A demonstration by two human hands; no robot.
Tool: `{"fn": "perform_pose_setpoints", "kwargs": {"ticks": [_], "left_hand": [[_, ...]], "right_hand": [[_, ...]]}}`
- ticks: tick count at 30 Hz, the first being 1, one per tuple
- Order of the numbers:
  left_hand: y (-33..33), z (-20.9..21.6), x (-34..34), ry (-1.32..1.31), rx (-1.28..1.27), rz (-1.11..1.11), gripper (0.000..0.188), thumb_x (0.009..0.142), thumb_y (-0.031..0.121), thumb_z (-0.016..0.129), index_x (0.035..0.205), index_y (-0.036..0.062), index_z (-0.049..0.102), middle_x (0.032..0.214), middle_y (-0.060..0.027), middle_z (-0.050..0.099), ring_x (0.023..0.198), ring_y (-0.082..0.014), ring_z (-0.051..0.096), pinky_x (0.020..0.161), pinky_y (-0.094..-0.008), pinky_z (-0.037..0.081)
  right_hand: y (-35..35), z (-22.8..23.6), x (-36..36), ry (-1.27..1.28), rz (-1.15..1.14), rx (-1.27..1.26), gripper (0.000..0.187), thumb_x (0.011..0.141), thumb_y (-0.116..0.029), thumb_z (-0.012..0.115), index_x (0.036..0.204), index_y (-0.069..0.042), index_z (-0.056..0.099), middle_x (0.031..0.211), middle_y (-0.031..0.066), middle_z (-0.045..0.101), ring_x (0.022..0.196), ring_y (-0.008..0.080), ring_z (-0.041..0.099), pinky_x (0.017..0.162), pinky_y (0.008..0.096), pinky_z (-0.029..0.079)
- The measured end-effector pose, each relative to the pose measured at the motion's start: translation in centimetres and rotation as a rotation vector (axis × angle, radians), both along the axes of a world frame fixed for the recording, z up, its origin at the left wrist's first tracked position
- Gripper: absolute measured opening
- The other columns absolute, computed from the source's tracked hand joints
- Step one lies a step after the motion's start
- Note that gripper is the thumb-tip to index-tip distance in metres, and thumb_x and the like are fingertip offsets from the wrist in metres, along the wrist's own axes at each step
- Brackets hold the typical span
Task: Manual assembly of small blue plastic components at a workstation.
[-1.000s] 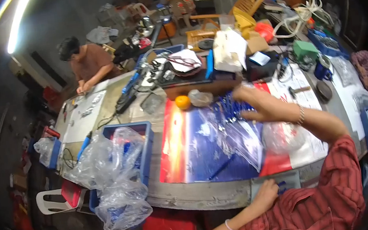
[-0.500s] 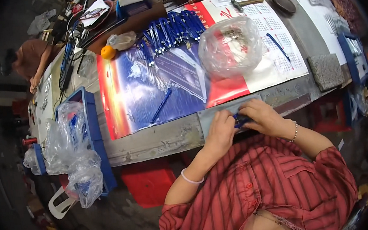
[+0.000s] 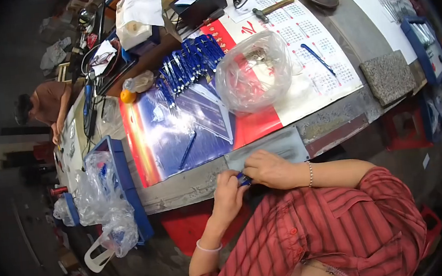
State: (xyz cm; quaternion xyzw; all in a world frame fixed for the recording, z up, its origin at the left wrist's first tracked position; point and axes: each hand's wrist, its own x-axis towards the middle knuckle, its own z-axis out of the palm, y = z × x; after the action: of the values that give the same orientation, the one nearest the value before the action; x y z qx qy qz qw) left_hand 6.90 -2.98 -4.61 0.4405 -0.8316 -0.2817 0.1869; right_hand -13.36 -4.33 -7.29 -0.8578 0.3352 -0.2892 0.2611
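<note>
My left hand (image 3: 227,193) and my right hand (image 3: 271,169) meet at the table's front edge, by the left part of a grey plate (image 3: 285,145). Between their bent fingers is a small blue piece (image 3: 243,178); the fingers cover most of it, so its kind is hidden. Past the plate, a slim blue piece (image 3: 187,149) lies alone on a glossy printed sheet (image 3: 159,128). Many similar blue pieces with silvery ends make a pile (image 3: 189,61) farther back. Right of the pile stands an open clear plastic bag (image 3: 232,91) with small contents I cannot make out.
Another slim blue piece (image 3: 318,59) and a hammer (image 3: 275,8) lie on the sheet's right part. A stone block (image 3: 387,78) sits at the right edge. To the left are a blue crate (image 3: 138,212) with plastic bags and, farther off, another person (image 3: 50,104).
The whole view has shifted and tilted. Both hands, still together on the blue piece, have moved left along the grey plate and nearer my body.
</note>
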Motion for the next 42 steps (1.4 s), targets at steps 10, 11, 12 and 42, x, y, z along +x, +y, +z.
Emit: {"fn": "perform_pose_setpoints", "kwargs": {"ticks": [10,11,12,42], "left_hand": [[-1.6,-1.4,-5.0,0.167,-0.043,-0.181,0.026,0.068,0.004,0.067,0.084,-0.0003,0.047,0.093,-0.0189,0.051,0.084,-0.0377,0.049,0.072,-0.0423,0.042],[-1.3,-1.3,-3.0,0.115,-0.023,-0.145,0.025,0.068,0.003,0.067,0.083,-0.0003,0.048,0.093,-0.0188,0.051,0.085,-0.0376,0.049,0.072,-0.042,0.042],[-1.0,-1.0,-1.2,0.119,-0.035,-0.164,0.025,0.068,0.003,0.067,0.083,-0.0003,0.048,0.093,-0.0188,0.051,0.085,-0.0376,0.049,0.072,-0.042,0.042],[-2.8,-2.3,-5.6,0.17,0.015,-0.158,0.023,0.069,0.002,0.064,0.083,0.0006,0.046,0.089,-0.0176,0.049,0.083,-0.0378,0.046,0.073,-0.0436,0.04]], "right_hand": [[0.7,2.9,-4.8,0.16,-0.143,0.092,0.02,0.067,-0.016,0.068,0.08,-0.004,0.059,0.072,0.0132,0.053,0.073,0.0331,0.052,0.067,0.042,0.041],[0.2,2.0,-2.7,0.122,-0.068,0.051,0.019,0.067,-0.018,0.068,0.076,-0.004,0.059,0.071,0.0129,0.053,0.073,0.0327,0.053,0.067,0.0419,0.042],[-0.3,0.7,-0.7,0.134,-0.03,0.048,0.021,0.066,-0.019,0.069,0.074,-0.004,0.056,0.073,0.0126,0.053,0.073,0.0324,0.052,0.068,0.0418,0.042],[0.0,1.8,-5.1,0.142,-0.154,0.121,0.028,0.057,-0.012,0.074,0.08,-0.006,0.058,0.08,0.0104,0.051,0.08,0.0306,0.05,0.073,0.0401,0.04]]}}
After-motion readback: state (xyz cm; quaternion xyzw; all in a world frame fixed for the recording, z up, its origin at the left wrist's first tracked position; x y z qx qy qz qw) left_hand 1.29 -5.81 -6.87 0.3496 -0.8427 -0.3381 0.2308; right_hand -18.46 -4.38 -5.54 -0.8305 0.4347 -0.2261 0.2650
